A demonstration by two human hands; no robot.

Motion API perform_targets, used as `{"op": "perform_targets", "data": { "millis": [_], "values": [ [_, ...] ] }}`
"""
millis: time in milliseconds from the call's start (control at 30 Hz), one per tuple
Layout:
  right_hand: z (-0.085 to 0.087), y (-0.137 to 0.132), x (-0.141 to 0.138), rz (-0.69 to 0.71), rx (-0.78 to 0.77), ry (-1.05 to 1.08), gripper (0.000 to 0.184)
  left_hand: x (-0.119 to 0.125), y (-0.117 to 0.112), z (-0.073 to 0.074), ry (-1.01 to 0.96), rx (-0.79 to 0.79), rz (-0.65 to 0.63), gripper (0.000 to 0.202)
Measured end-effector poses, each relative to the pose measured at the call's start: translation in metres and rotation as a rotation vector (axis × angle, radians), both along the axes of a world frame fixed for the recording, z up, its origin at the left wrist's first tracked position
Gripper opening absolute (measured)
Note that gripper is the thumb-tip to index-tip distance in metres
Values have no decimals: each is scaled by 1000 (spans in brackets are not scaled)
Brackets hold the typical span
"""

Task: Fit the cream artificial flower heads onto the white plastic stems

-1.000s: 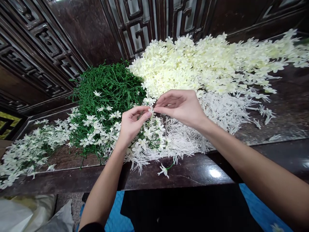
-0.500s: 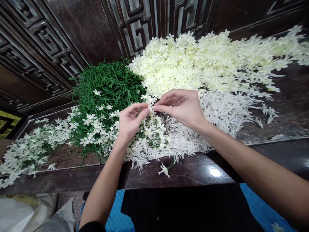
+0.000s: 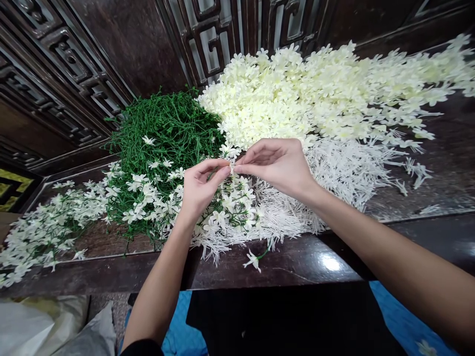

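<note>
Thumb and forefinger of my left hand [image 3: 204, 185] are pinched together on a small white artificial flower [image 3: 232, 167]. My right hand [image 3: 280, 163] meets it fingertip to fingertip, pinching the same small piece from the right. The fingertips hide most of the flower. Below the hands lie white flowers on green stems [image 3: 237, 202]. Behind my left hand is a heap of green plastic stems [image 3: 166, 126]. Cream-white petals [image 3: 274, 99] are piled beyond my right hand, and white stringy stamens [image 3: 345, 168] spread under and beside it.
White flowers on stems [image 3: 63, 217] cover the bench's left end. A single flower [image 3: 253, 260] lies on the dark wooden bench edge [image 3: 297, 267]. Carved dark wood panels [image 3: 208, 44] rise behind. Pale bags [image 3: 48, 324] sit on the floor at lower left.
My right hand has shifted slightly left, closer to the left fingertips, and the fingers of both hands have come together on the flower. The piles look unchanged.
</note>
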State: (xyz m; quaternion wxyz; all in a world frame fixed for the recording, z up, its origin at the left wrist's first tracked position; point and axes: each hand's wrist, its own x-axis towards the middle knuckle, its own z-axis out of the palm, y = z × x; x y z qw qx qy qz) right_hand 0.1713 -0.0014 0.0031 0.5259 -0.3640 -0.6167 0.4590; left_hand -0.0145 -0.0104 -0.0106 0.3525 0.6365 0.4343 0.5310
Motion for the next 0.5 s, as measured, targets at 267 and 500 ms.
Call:
{"op": "perform_targets", "data": {
  "millis": [267, 500],
  "values": [
    [-1, 3, 1, 11, 6, -66, 18, -1, -1, 3, 19, 39, 20, 6],
    [-1, 4, 4, 59, -25, -86, 27, 0, 0, 2, 43, 39, 5, 8]
  ]
}}
